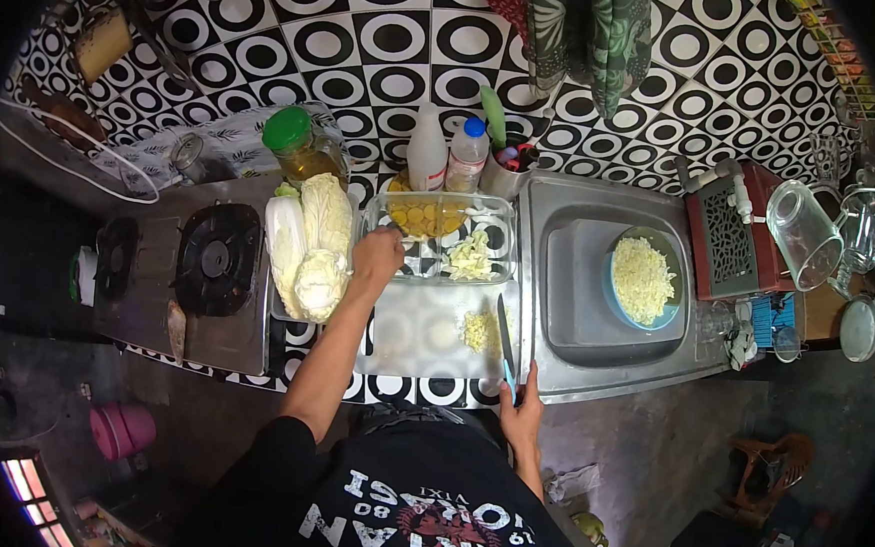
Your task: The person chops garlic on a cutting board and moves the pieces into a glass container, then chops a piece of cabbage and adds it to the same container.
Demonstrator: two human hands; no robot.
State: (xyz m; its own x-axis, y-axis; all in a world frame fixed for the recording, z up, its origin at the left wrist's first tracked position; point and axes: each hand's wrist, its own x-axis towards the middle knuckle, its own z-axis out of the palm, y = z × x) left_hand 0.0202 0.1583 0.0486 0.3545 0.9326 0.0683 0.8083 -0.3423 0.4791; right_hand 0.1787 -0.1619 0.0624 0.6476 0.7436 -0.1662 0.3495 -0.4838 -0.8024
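My left hand (378,256) reaches into the left part of a clear divided container (511,240); its fingertips are hidden and anything in them is too small to make out. Pale chopped pieces (470,255) lie in the container's right part, and orange-yellow slices (426,216) at its back. My right hand (520,411) grips the blue handle of a knife (505,340), its blade pointing away from me over the right side of a translucent cutting board (409,337). Beside the blade is a small pile of finely chopped pale bits (480,331).
Cabbages and a cauliflower (321,284) stand left of the board, near a gas stove (217,245). Bottles (427,151) line the wall. In the sink (564,326) at the right sits a bowl of chopped pale vegetable (641,280).
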